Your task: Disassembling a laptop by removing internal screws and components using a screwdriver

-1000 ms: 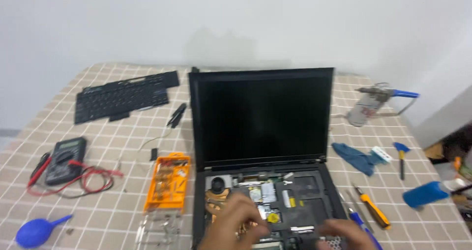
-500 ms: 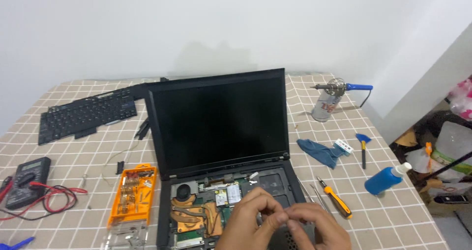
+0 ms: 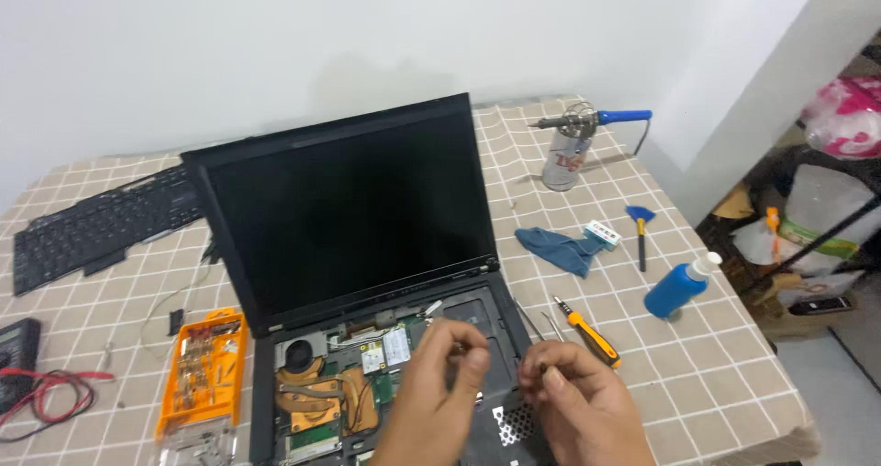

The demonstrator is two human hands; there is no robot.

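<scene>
One checked tabletop (image 3: 707, 356) is seen, carrying one opened laptop (image 3: 367, 246) at centre, its bared insides at the near edge. Two hands are raised close together over the laptop's near right corner: the left hand (image 3: 440, 402) is curled, its grip pressed together at the fingertips; the right hand (image 3: 578, 406) is pinching a small dark part (image 3: 541, 368). Since half a second ago, the hands have been drawn slightly apart. To the right lie one screwdriver (image 3: 587, 331) and one blue bottle (image 3: 679, 287).
</scene>
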